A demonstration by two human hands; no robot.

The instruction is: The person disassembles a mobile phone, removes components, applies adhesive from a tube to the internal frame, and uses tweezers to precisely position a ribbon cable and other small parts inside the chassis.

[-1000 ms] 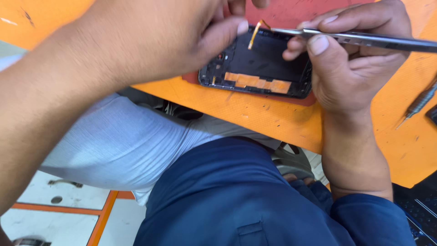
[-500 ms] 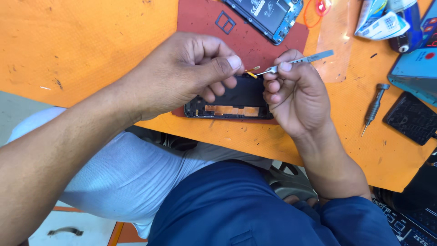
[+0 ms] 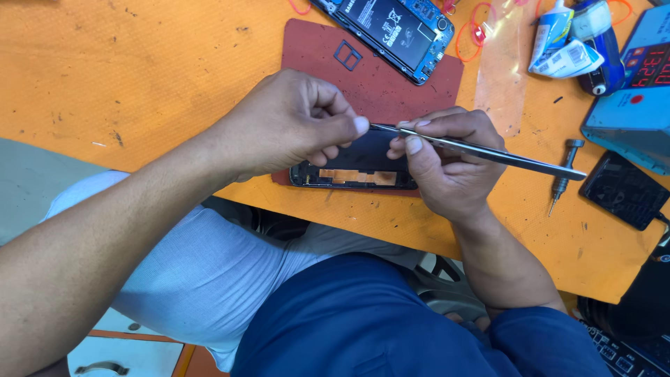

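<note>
right hand [image 3: 447, 167] – fingers pinched on tweezers [image 3: 488, 152] | left hand [image 3: 293, 122] – fingers closed at the tips, steadying them | opened phone [image 3: 356, 167] beneath, on red mat [image 3: 391, 84], orange tabletop [image 3: 139, 70] edge

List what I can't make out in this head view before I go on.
- Tip of the long metal tweezers: hidden by the left hand fingertips, head view; whatever sits in their grip cannot be seen.
- Black opened phone frame: upper part covered by both hands.
- Right hand: palm hidden.
- Second opened phone: top cut off by the edge.
</note>
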